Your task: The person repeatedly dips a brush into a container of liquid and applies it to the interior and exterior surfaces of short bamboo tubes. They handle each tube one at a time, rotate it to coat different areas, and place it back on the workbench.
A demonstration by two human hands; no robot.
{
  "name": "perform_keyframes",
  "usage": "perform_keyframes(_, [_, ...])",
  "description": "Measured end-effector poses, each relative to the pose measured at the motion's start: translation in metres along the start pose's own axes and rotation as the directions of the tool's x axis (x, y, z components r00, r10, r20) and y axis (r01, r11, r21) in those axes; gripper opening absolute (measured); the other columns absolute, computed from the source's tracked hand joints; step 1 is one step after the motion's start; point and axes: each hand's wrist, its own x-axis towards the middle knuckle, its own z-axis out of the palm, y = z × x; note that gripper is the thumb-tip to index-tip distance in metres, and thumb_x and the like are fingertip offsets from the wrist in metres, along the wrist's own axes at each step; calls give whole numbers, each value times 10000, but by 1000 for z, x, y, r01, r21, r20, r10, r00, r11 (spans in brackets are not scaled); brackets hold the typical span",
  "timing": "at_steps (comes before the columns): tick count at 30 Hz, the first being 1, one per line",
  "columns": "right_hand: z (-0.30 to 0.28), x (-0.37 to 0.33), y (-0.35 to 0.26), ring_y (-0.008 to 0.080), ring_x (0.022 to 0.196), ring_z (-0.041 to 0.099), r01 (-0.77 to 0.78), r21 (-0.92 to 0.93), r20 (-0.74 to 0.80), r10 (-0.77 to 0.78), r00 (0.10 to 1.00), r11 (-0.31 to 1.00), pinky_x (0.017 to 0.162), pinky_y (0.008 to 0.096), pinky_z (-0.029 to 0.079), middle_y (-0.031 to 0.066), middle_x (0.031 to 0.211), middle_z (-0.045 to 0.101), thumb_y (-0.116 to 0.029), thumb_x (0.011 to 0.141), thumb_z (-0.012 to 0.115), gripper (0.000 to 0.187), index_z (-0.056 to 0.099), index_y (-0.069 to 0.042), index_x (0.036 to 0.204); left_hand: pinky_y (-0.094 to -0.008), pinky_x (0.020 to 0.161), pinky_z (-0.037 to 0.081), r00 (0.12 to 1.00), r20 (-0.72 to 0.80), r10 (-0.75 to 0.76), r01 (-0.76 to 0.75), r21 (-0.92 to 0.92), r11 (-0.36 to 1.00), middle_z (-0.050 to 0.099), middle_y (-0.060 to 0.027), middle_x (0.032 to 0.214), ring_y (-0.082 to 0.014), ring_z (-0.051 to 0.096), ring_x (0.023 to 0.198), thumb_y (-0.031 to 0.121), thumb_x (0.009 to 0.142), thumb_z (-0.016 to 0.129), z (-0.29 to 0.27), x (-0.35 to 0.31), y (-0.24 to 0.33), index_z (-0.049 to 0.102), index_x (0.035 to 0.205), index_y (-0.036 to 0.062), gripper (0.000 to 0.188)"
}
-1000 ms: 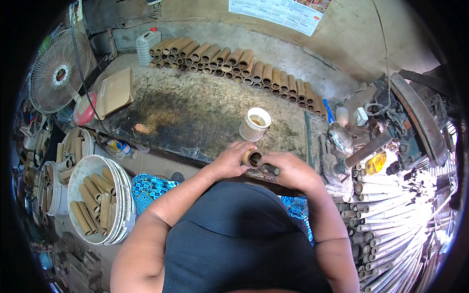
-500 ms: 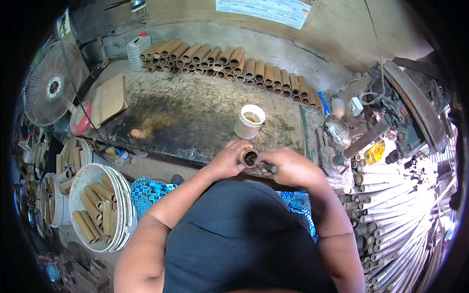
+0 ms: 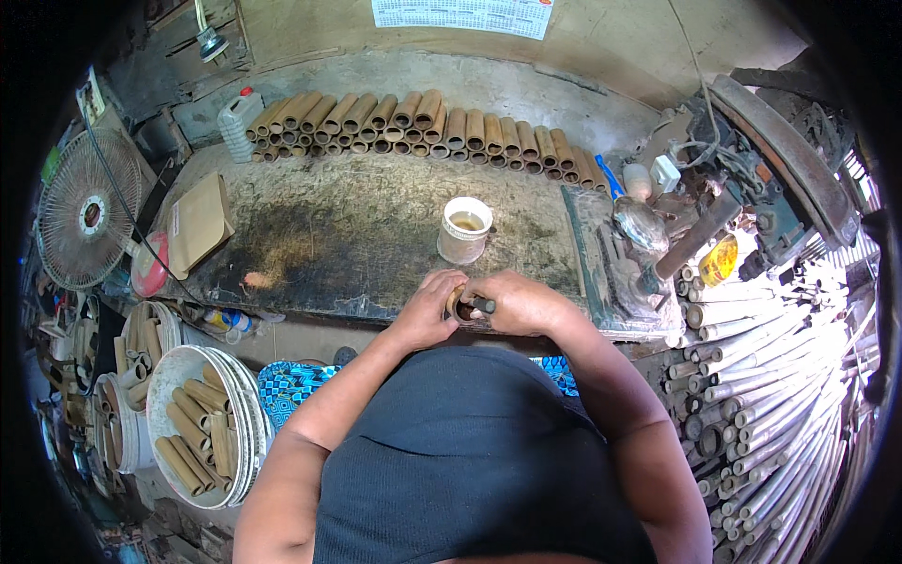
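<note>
Bamboo tube [image 3: 455, 303], clasped by the left hand [image 3: 427, 310], wants firm bracing against the dark tool [image 3: 483, 305] in the closed right hand [image 3: 515, 301].

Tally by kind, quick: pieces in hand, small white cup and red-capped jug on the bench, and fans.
Held bamboo tube: 1
Held dark rod: 1
Small white cup: 1
Red-capped jug: 1
Fan: 1
Total: 5
</note>
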Motion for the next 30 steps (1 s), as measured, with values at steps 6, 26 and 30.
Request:
perform_keyframes(6, [-4, -3, 4, 443, 1039, 686, 19, 5, -46, -19, 999, 1000, 898, 501, 551, 257, 1073, 719, -49, 791, 659, 368, 707, -27, 1155, -464, 1188, 375, 999, -3, -33, 33, -87, 996, 549, -192, 1407, -397, 461, 1386, 57, 731, 742, 0, -2, -5, 506, 1377, 25, 688])
perform_keyframes(26, [-1, -13, -4, 343, 1010, 719, -46, 294, -219, 114, 969, 955, 891, 408, 548, 200, 1068, 738, -141, 950, 688, 222, 702, -55, 1154, -425, 1107, 460, 979, -71, -192, 184, -111, 977, 596, -179, 1349, -335, 581, 1293, 180, 783, 840, -1, -1, -3, 503, 1390, 55, 706])
perform_keyframes(30, [-28, -36, -14, 201, 862, 682, 98, 392, -400, 74, 914, 915, 813, 330, 534, 135, 985, 743, -127, 966, 687, 219, 701, -45, 1169, -428, 1078, 482, 923, -136, -360, 336, -170, 926, 637, -186, 1319, -340, 620, 1248, 238, 786, 873, -5, 5, -15, 514, 1400, 39, 739])
